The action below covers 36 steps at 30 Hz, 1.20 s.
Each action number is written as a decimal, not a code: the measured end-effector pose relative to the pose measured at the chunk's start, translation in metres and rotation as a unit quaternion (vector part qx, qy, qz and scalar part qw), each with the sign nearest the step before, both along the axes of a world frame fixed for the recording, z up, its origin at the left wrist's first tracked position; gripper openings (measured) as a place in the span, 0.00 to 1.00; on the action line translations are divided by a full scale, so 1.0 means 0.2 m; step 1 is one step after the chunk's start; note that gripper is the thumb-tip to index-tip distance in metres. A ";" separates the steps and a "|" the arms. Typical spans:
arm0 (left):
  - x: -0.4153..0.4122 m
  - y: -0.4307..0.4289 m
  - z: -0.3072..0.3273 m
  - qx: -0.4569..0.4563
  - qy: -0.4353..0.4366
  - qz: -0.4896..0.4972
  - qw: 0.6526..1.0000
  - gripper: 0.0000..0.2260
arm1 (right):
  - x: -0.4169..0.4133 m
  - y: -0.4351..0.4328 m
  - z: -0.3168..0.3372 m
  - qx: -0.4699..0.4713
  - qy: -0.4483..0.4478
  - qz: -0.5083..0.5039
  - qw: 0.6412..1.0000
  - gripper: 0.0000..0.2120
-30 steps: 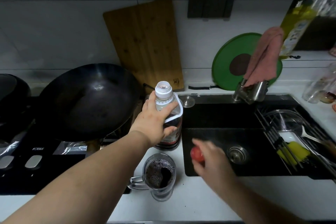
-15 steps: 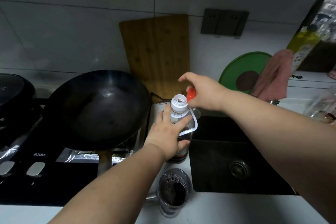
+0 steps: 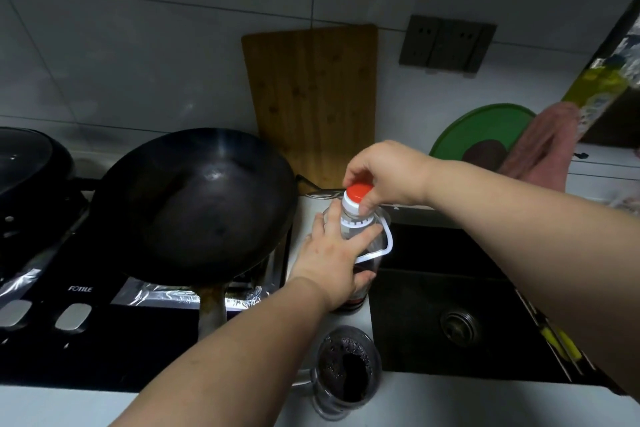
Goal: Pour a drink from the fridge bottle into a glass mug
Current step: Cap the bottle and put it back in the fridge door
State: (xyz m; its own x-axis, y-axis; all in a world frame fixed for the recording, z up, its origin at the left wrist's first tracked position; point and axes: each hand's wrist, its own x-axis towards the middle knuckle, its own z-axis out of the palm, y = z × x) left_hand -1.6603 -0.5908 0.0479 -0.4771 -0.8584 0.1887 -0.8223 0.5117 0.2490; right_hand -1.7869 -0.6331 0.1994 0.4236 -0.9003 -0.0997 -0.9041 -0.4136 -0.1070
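The bottle stands upright on the white bench, on the narrow strip between the black stove and the dark sink. The left hand grips its body, fingers and thumb curled round the clear plastic just under the neck, beside the bottle's white loop handle. The right hand reaches in from above and pinches the red cap with curled fingertips and thumb. The cap sits on the bottle's mouth; how far it is screwed on cannot be told. Dark liquid shows in the lower part of the bottle, below the left hand.

The glass mug stands on the bench nearer the person, just in front of the bottle and apart from it. It holds dark drink with bubbles round the edge, and its handle points left.

A black wok sits on the stove to the left of the bottle. A wooden cutting board leans on the tiled wall behind. A round green board and a pink cloth are behind the sink.
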 end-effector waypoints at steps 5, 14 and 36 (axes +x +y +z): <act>0.00 -0.01 0.01 -0.008 0.000 -0.002 1.000 0.32 | 0.08 0.02 -0.01 -0.101 0.167 -0.068 0.978 0.21; 0.00 0.02 0.03 0.006 -0.010 -0.005 1.000 0.34 | -0.06 0.15 -0.11 -0.100 0.199 0.015 0.975 0.24; 0.01 0.03 0.04 -0.001 -0.003 0.002 1.000 0.23 | 0.17 0.12 -0.17 -0.189 0.328 -0.037 0.925 0.11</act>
State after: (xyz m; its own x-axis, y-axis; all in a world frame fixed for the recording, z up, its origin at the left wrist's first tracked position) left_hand -1.6590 -0.5850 0.0561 -0.4740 -0.8604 0.1872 -0.8264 0.5081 0.2426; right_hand -1.7530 -0.6101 0.1645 0.3191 -0.9476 0.0147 -0.7505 -0.2431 0.6146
